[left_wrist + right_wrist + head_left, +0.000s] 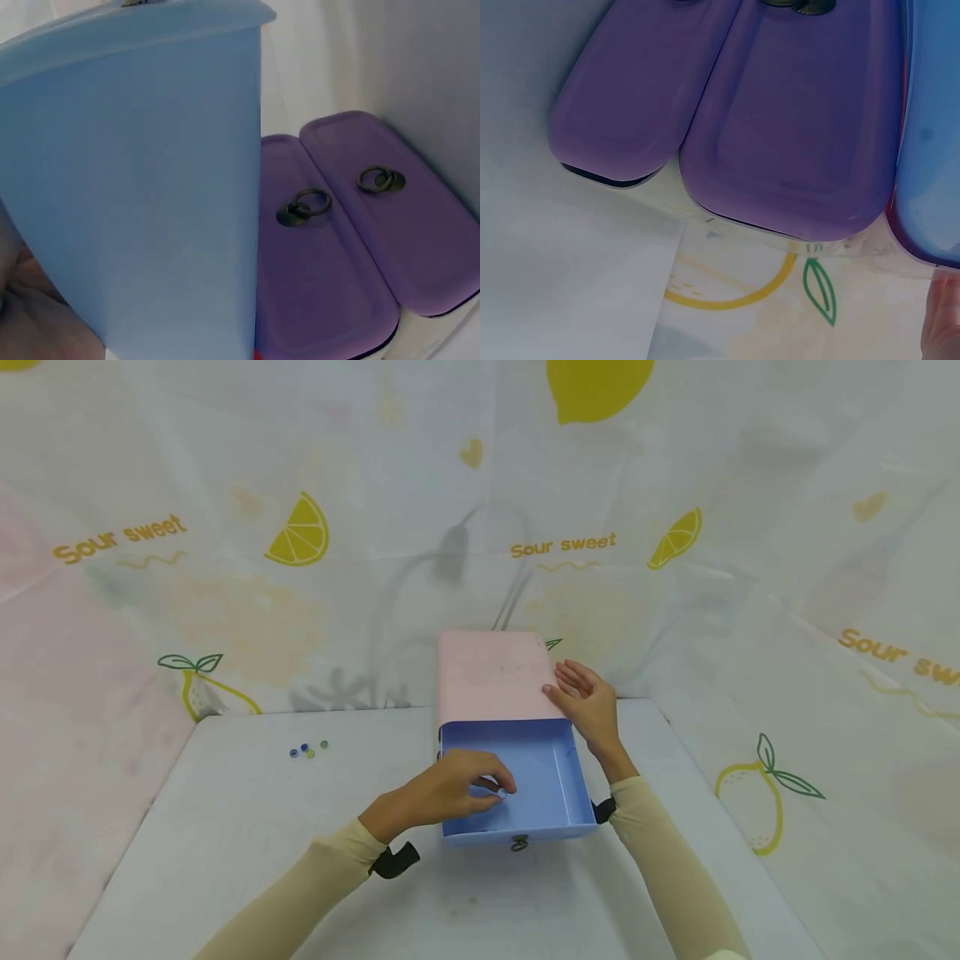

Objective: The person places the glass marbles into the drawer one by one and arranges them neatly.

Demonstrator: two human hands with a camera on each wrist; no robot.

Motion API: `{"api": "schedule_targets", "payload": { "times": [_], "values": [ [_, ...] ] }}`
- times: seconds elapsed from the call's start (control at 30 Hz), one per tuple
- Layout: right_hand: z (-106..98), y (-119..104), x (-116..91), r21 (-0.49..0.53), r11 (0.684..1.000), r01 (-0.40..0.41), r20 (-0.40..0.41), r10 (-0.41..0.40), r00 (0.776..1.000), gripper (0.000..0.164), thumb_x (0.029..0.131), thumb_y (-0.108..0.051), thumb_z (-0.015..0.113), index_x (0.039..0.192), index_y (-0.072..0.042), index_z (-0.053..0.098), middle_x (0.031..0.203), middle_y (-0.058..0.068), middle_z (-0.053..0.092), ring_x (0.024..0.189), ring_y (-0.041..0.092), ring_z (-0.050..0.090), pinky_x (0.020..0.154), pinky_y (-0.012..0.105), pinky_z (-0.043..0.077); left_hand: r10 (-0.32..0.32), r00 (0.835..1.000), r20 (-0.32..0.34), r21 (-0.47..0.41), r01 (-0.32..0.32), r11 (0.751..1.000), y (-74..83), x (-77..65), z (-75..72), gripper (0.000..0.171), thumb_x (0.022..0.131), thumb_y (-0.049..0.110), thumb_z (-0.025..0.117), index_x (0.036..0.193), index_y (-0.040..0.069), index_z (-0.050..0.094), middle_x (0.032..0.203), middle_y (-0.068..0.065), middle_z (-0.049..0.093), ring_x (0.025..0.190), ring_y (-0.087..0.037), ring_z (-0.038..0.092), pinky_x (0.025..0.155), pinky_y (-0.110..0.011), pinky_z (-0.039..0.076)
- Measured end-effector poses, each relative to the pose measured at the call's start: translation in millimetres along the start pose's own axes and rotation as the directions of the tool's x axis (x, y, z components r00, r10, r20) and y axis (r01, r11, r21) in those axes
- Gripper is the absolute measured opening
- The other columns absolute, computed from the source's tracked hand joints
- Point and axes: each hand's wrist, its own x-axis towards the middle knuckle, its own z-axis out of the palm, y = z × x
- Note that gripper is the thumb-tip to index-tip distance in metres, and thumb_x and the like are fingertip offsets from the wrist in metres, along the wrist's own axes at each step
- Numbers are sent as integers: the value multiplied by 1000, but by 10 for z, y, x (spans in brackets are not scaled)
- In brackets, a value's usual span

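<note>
My left hand [450, 785] hangs over the open blue drawer [536, 768], with thumb and index finger pinching a small pale, clear-looking marble [502, 793]. In the left wrist view, the outside of that drawer fills much of the picture. The drawer juts out of a cabinet with a pink top [491, 672], and a ring pull [519, 842] is on its front. At the cabinet's right side is my right hand [594, 706], thumb on the top's edge and fingers extended along the side. Only a bit of it shows in the right wrist view.
Below the blue drawer, two purple drawers [322, 270] with ring pulls [311, 202] are closed. Several small coloured marbles [310, 753] lie on the white table [225, 843] to the left. A lemon-printed sheet [360, 602] stands behind the table and along its sides.
</note>
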Motion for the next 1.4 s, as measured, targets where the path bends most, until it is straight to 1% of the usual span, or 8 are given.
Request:
{"api": "schedule_targets", "payload": {
  "times": [0.13, 0.37, 0.6, 0.73, 0.9, 1.03, 1.23, 1.4],
  "values": [
    [-8, 8, 1, -7, 1000, 1, 1, -1, 1000, 59, 80, 6, 75, 133, 13, 49, 130, 32, 54, 120, 41, 55, 96, 32, 48, -33, 998, 62, -55, 36, 998, 12, 42, 33, 24, 84, -8, 70, 105, 2, 68, 102, -5, 69, 97, -6, 65, 82, -15, 52],
    [-17, 39, -3, 0, 1000, -3, -1, 3, 1000, 60, 80, 5, 75, 133, 12, 49, 130, 30, 55, 120, 40, 55, 95, 30, 48, -79, 984, 160, -51, 88, 995, 48, 117, 93, 20, 85, -6, 70, 103, 3, 69, 99, -3, 69, 94, -2, 63, 80, -12, 51],
    [-16, 32, -11, -18, 1000, -12, -3, 12, 1000, 59, 81, 5, 75, 134, 11, 49, 130, 30, 55, 120, 39, 55, 95, 29, 48, -74, 974, 215, -35, 84, 996, 53, 163, 116, 22, 84, -6, 72, 103, 4, 70, 99, -1, 70, 93, -1, 63, 81, -11, 50],
    [-17, 28, -13, -24, 1000, -5, 2, 5, 1000, 60, 81, 4, 75, 134, 12, 49, 130, 29, 55, 121, 40, 55, 95, 30, 48, -72, 971, 228, -2, 75, 997, 31, 173, 116, 23, 83, -6, 73, 103, 5, 71, 99, 1, 70, 93, 0, 63, 81, -10, 50],
    [-48, 189, 37, -26, 1000, 8, -5, -8, 1000, 61, 81, -1, 77, 135, 8, 50, 130, 24, 58, 120, 36, 57, 95, 28, 48, -87, 971, 224, 41, 80, 996, 13, 178, 110, 24, 82, -6, 73, 103, 6, 71, 98, 2, 70, 92, 1, 63, 81, -10, 49],
    [-54, 301, 68, -30, 999, 16, -17, -16, 1000, 62, 80, -5, 80, 135, 5, 52, 129, 19, 60, 119, 30, 59, 94, 25, 49, -86, 970, 229, 51, 76, 996, 15, 167, 112, 24, 82, -6, 73, 103, 7, 72, 98, 3, 70, 91, 1, 63, 81, -9, 49],
    [-49, 323, 65, -36, 999, 28, -25, -28, 999, 62, 79, -6, 80, 134, 5, 53, 128, 19, 61, 117, 29, 60, 93, 25, 49, -71, 966, 247, 79, 53, 995, 35, 150, 122, 24, 82, -5, 74, 103, 8, 72, 98, 3, 71, 91, 0, 64, 80, -9, 49],
    [-43, 263, 67, -23, 1000, 10, -17, -10, 1000, 62, 79, -3, 80, 134, 6, 52, 129, 21, 59, 119, 31, 59, 93, 24, 49, -66, 961, 270, 171, 20, 985, 26, 169, 116, 22, 84, -1, 73, 102, 10, 73, 96, 6, 70, 88, 1, 62, 80, -8, 47]
  ]
}}
